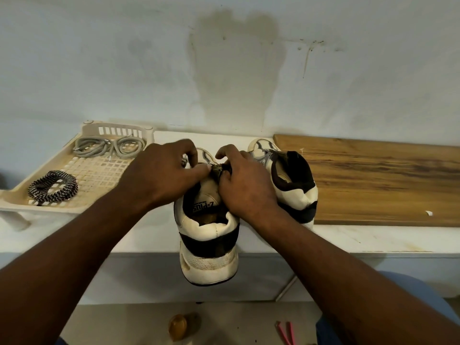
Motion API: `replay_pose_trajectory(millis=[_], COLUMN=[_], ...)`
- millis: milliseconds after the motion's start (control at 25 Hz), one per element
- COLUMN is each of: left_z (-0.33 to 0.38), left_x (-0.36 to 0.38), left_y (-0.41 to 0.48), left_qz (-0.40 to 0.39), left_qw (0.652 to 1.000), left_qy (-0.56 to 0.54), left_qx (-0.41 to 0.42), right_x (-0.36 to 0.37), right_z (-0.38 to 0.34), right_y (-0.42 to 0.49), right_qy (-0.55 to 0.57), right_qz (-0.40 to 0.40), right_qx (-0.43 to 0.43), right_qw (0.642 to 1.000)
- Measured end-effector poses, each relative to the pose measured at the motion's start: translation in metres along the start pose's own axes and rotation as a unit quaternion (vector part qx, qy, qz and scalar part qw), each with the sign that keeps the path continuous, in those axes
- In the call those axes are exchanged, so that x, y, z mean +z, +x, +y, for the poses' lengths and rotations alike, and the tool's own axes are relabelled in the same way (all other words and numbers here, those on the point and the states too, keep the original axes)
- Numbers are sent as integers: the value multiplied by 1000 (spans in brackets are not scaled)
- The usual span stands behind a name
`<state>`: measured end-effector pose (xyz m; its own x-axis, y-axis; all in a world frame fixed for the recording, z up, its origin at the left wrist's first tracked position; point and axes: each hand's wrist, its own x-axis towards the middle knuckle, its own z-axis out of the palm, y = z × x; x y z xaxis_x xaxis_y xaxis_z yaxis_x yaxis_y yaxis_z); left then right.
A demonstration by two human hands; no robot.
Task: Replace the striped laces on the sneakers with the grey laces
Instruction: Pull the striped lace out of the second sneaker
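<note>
Near sneaker (209,235) centre, heel over surface (348,236) edge; left hand (161,175) and right hand (246,188) fingers curled, pinching its tongue top. Grey laces (109,146), 10 o'clock in tray (62,210): light, floppy, likely best pinched at stiff tips. Striped lace (52,186) at 9 o'clock.

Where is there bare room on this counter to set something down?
The wooden board right of the far sneaker is mostly bare, as is the tray's middle between grey laces and striped lace. Crowded: around the near sneaker.
</note>
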<state>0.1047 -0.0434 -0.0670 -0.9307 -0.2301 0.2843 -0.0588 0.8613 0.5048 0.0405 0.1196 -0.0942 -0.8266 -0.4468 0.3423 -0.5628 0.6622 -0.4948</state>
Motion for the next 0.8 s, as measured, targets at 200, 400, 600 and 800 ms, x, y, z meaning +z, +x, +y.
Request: replay_pose_trajectory(millis=[200, 400, 600, 800], left_z=[-6, -4, -8, -11], left_x=[5, 10, 10, 9], left_y=[6, 9, 11, 13], left_qz=[18, 25, 40, 24], left_qw=[981, 977, 974, 977], left_qy=[184, 210, 221, 206], left_qx=[52, 43, 40, 53], right_x=[-8, -4, -7, -2], right_z=[2, -1, -3, 5], right_y=[3, 0, 4, 4], right_qy=[-38, -13, 330, 321], right_qz=[-34, -70, -83, -38], right_qx=[-27, -2, 132, 116], right_qw=[998, 997, 931, 939])
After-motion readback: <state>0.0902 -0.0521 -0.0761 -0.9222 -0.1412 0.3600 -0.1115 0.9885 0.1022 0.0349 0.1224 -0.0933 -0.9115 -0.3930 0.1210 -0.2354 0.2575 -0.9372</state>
